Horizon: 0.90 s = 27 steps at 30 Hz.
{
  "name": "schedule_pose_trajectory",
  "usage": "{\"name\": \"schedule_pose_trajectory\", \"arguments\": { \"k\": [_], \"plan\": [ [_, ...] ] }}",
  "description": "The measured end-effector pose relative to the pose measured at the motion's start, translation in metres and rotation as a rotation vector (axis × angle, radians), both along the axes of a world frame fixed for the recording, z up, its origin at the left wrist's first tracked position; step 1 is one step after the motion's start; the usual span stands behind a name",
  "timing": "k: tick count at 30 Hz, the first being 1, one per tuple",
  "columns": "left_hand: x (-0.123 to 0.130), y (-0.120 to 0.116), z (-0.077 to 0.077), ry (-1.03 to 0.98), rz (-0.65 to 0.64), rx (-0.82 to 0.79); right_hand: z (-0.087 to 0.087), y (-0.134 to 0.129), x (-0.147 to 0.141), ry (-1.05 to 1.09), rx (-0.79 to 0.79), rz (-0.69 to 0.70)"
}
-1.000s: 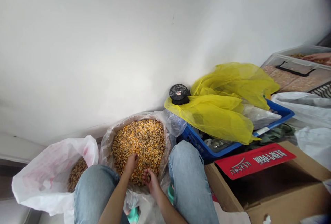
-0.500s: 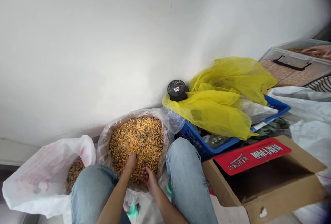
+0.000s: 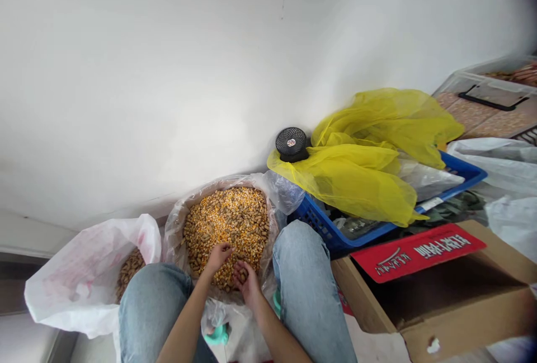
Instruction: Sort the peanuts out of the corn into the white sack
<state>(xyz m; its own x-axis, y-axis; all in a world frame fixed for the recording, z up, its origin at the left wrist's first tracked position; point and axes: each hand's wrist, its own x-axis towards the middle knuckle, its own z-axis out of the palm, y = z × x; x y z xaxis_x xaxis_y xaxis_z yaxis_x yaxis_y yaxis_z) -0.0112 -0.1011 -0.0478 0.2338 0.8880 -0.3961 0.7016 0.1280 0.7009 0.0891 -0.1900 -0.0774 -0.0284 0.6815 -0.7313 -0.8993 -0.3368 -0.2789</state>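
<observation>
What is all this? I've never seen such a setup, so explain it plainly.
There is no machine: these are a person's bare hands, seen by a camera worn on the head. Between the knees, a clear plastic bag holds yellow kernels and brown pieces. The left hand is over them; the right hand, palm up, seems to cup some brown pieces. Left sits a white bag with more brown pieces; right, a small black fan, yellow mesh over a blue basket, and an open cardboard box.
</observation>
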Motion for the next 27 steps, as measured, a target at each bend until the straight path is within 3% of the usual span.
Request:
{"name": "schedule_pose_trajectory", "arguments": {
  "k": [6,12,16,19,21,24,27],
  "plan": [
    [0.015,-0.035,0.029,-0.051,-0.450,0.030,-0.002,0.006,0.005,0.149,0.010,-0.104],
    [0.023,-0.061,0.040,0.041,-0.538,0.101,-0.005,0.004,0.004,0.043,0.061,0.061],
    [0.026,-0.062,0.052,-0.039,-0.465,0.113,-0.001,0.002,0.004,0.115,0.054,0.035],
    [0.022,-0.052,0.049,-0.114,-0.325,0.139,0.005,0.003,0.006,0.142,-0.014,0.012],
    [0.012,-0.041,0.037,-0.096,-0.135,0.177,0.010,0.003,0.007,0.173,-0.063,0.012],
    [-0.010,-0.027,0.009,0.108,0.151,0.212,0.016,0.002,0.008,0.207,-0.080,0.058],
    [-0.031,-0.022,-0.021,0.333,0.215,0.129,0.016,0.000,0.008,0.186,-0.070,0.079]
  ]
}}
